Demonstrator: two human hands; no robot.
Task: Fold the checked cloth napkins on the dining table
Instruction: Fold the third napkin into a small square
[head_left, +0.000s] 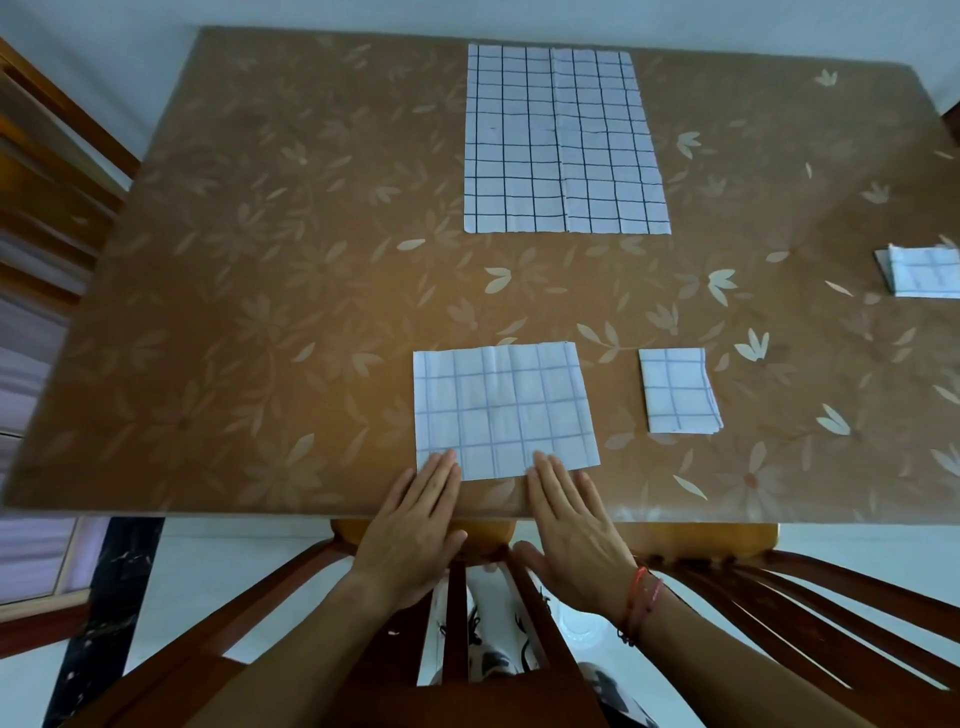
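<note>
A half-folded white napkin with blue checks (505, 410) lies near the front edge of the dining table (260, 312). My left hand (413, 530) lies flat, fingers together, its fingertips resting on the napkin's near left corner. My right hand (571, 525) lies flat too, fingertips on the near edge towards the right. Neither hand grips anything. A large napkin (561, 140) lies spread flat at the far middle. A small folded square napkin (678, 391) sits to the right of the near one. Another folded napkin (922, 273) lies at the right edge, partly cut off.
The table has a brown cover with a pale flower pattern. A wooden chair back (493, 597) stands between me and the table's front edge. Another chair (47, 171) stands at the left side. White floor shows below.
</note>
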